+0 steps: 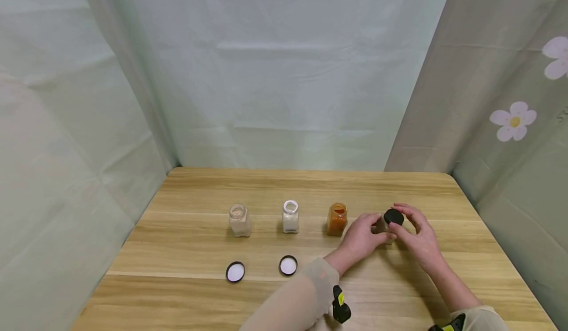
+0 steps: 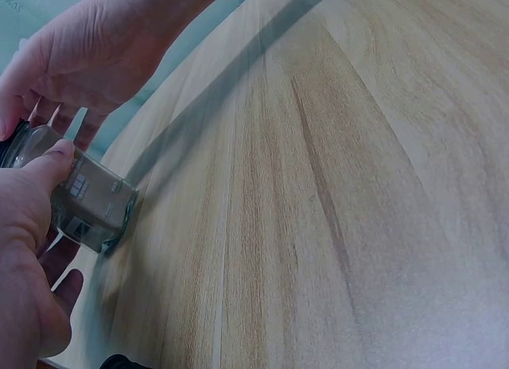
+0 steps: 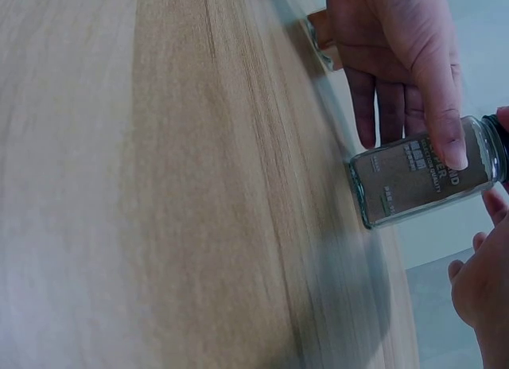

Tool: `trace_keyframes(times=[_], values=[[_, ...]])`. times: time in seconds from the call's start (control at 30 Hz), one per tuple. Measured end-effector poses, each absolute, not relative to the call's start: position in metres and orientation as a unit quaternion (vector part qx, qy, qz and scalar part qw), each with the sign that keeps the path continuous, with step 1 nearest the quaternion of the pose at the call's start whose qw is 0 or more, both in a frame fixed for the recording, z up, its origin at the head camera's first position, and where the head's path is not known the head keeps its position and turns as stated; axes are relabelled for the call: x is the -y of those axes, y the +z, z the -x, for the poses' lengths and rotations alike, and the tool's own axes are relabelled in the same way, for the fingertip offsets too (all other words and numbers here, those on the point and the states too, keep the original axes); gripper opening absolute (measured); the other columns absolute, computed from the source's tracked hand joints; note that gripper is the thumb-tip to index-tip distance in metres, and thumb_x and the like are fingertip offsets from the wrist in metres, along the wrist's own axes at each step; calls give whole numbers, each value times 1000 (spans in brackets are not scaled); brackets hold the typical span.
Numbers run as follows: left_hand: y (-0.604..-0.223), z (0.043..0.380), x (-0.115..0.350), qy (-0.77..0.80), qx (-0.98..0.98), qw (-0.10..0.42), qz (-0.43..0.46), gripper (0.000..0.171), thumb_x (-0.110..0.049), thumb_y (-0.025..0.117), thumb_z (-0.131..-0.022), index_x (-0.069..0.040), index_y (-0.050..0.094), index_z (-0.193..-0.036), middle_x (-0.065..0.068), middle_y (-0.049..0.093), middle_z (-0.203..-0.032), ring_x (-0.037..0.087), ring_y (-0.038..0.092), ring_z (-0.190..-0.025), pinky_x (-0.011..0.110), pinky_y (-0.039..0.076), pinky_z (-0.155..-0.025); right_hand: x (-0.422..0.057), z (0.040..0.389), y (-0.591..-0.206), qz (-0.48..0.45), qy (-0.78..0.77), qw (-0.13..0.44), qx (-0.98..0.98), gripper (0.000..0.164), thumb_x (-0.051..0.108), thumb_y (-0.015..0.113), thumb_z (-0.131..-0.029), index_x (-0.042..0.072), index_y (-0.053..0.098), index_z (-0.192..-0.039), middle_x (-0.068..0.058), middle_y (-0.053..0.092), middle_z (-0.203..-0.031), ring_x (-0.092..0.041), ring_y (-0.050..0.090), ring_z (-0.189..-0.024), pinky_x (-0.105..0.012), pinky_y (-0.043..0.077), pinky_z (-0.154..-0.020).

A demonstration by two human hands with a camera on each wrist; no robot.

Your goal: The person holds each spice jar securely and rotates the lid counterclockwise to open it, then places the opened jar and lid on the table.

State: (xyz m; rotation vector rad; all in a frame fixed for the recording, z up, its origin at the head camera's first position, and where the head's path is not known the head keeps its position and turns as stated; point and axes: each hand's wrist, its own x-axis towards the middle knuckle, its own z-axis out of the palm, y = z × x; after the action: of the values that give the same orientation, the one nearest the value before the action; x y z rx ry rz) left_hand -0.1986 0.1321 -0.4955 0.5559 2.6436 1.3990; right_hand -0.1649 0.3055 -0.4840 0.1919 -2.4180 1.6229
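A glass spice jar of grey-brown powder (image 3: 390, 182) stands toward the right of the table, its black lid (image 1: 393, 216) on top. My left hand (image 1: 361, 235) grips the jar's body, thumb across the printed front in the right wrist view. With its fingers around the lid, my right hand (image 1: 419, 239) holds the jar's top. Just left of the left hand is an uncapped jar of orange-red powder (image 1: 337, 222). Farther left are an uncapped jar of white contents (image 1: 290, 221) and an uncapped jar of beige powder (image 1: 240, 222).
Two black-rimmed lids with white undersides, one left (image 1: 235, 272) and one nearer the middle (image 1: 288, 265), lie on the wooden table (image 1: 177, 252) in front of the jars. Pale curtains (image 1: 284, 74) hang behind and at both sides. My left forearm crosses the table's front.
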Motion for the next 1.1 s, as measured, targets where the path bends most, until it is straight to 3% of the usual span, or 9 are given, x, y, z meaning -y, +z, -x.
trace_keyframes(times=[0.57,0.7,0.83,0.97,1.1], values=[[-496,199,-133,455,-869,42,-192,46,-48,78,-89,-24,70,-127,-10,64,-119,3,59,-108,24,49,-92,-306,164,-484,-83,550,110,824,48,11,68,-100,6,55,-146,-10,45,-150,-3,34,-138,-12,26,-106],[-496,199,-133,462,-865,43,-190,48,-44,80,-88,-24,70,-131,-9,64,-124,3,58,-114,24,48,-98,-306,165,-484,-64,549,87,829,57,16,70,-99,9,49,-151,-10,40,-153,-19,31,-143,-36,26,-117],[-496,199,-133,468,-861,40,-193,48,-39,82,-88,-25,69,-132,-10,64,-124,2,58,-115,23,46,-99,-306,165,-484,-40,559,61,826,62,21,72,-98,9,44,-153,-10,35,-156,-40,24,-146,-60,29,-114],[-496,199,-132,468,-860,37,-197,47,-39,83,-87,-25,70,-131,-10,64,-124,2,58,-114,23,46,-99,-306,165,-484,-32,563,61,824,63,20,73,-98,4,43,-150,-9,37,-155,-38,24,-146,-52,36,-113],[-496,199,-132,465,-862,34,-200,47,-40,83,-88,-26,70,-130,-10,64,-124,2,58,-115,23,46,-99,-305,166,-485,-38,567,76,819,58,17,74,-96,0,45,-143,-11,43,-152,-28,28,-145,-26,41,-106]])
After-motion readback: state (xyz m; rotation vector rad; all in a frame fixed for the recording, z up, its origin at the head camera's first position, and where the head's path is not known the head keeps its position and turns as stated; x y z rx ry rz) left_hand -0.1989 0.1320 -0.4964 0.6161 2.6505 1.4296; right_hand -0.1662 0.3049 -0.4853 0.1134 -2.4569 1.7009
